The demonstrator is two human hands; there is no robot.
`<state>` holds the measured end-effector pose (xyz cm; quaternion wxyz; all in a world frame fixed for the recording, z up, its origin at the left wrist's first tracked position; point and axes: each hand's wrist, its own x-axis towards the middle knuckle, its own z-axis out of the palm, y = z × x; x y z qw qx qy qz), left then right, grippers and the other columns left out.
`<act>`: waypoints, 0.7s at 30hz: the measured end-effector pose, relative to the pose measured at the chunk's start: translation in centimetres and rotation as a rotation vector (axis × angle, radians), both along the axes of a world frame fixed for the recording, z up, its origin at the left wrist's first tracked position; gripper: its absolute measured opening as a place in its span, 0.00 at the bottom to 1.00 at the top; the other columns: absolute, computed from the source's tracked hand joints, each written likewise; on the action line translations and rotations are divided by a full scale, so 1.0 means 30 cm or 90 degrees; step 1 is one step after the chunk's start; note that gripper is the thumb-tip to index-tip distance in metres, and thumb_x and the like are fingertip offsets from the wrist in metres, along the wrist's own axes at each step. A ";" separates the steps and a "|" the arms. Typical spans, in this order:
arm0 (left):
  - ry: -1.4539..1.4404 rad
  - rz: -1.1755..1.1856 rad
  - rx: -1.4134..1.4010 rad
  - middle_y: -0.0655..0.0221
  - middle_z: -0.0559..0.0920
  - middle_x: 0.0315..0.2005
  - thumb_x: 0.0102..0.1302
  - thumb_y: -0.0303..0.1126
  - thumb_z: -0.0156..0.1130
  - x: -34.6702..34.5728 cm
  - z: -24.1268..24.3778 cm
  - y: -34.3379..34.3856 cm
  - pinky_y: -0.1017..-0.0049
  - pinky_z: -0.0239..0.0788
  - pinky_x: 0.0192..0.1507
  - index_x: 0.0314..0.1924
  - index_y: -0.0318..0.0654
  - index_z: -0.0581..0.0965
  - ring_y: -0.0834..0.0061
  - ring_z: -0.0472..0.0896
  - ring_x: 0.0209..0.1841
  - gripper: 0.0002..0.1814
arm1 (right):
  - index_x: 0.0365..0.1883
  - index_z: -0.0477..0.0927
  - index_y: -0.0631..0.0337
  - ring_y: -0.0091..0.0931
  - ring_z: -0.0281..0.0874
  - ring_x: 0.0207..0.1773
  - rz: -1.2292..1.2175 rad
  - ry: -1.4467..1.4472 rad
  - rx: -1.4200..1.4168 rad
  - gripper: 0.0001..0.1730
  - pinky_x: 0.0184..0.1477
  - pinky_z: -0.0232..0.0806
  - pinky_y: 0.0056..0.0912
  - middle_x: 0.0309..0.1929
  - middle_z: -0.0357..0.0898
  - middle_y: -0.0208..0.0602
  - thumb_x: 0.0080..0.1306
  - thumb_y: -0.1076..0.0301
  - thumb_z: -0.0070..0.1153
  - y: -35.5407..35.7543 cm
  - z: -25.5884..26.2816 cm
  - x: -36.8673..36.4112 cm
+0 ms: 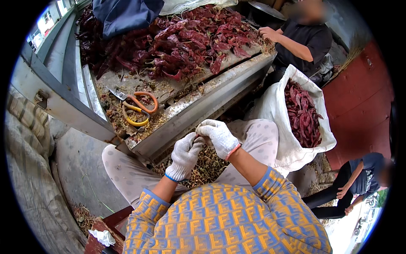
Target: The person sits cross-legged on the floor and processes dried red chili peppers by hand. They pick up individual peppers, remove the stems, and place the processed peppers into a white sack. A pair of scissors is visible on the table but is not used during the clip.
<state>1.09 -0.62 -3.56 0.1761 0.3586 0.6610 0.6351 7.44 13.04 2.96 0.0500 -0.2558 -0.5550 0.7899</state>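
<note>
My left hand (185,155), in a white knit glove with a blue cuff edge, is closed just above my lap. Against its fingertips pinches my right hand (219,137), gloved in white with a red cuff edge. A small dark red piece (198,136), apparently part of a dried chili pepper, shows between the fingers; the gloves hide the rest. Ahead lies a large heap of dried red chili peppers (180,41) on a metal-edged platform (203,98). Scissors (139,106) with orange and yellow wrapped handles rest on the platform's near left corner, among seeds and scraps.
At my right stands a white woven sack (269,104) of dried chilies (303,114). Stem debris (206,166) lies below my hands. Dark blue cloth (127,16) covers part of the heap. One person (304,38) sits at the platform's far right; another person (358,181) is farther right.
</note>
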 end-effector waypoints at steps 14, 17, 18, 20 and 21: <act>0.187 0.004 -0.017 0.57 0.80 0.26 0.61 0.25 0.61 -0.036 0.007 -0.003 0.70 0.71 0.35 0.35 0.33 0.80 0.64 0.80 0.29 0.04 | 0.35 0.77 0.56 0.18 0.66 0.19 -0.039 -0.094 -0.237 0.04 0.18 0.59 0.21 0.26 0.75 0.26 0.71 0.69 0.51 0.008 -0.021 -0.014; 0.292 0.016 -0.045 0.55 0.80 0.25 0.60 0.25 0.62 -0.047 0.016 -0.009 0.67 0.71 0.34 0.35 0.35 0.80 0.56 0.81 0.29 0.04 | 0.36 0.78 0.54 0.20 0.71 0.22 -0.003 -0.087 -0.239 0.05 0.21 0.62 0.22 0.28 0.77 0.28 0.71 0.66 0.52 0.028 -0.045 -0.008; 0.321 0.019 -0.056 0.55 0.80 0.25 0.60 0.25 0.63 -0.046 0.031 -0.009 0.66 0.72 0.34 0.35 0.35 0.81 0.54 0.81 0.29 0.03 | 0.35 0.78 0.54 0.21 0.70 0.22 -0.011 -0.102 -0.290 0.06 0.20 0.61 0.23 0.28 0.77 0.28 0.72 0.65 0.52 0.038 -0.051 -0.008; 0.360 0.007 -0.046 0.56 0.81 0.24 0.60 0.25 0.63 -0.035 0.071 -0.008 0.65 0.72 0.35 0.35 0.36 0.81 0.53 0.81 0.30 0.03 | 0.34 0.77 0.53 0.21 0.70 0.21 -0.032 -0.136 -0.391 0.08 0.18 0.60 0.23 0.27 0.76 0.28 0.73 0.63 0.51 0.060 -0.065 -0.006; 0.382 0.005 -0.039 0.56 0.81 0.24 0.60 0.25 0.64 -0.035 0.091 -0.008 0.64 0.72 0.35 0.35 0.37 0.81 0.53 0.81 0.30 0.03 | 0.33 0.77 0.53 0.21 0.69 0.20 -0.017 -0.105 -0.406 0.09 0.18 0.59 0.22 0.27 0.75 0.29 0.74 0.63 0.51 0.074 -0.080 -0.002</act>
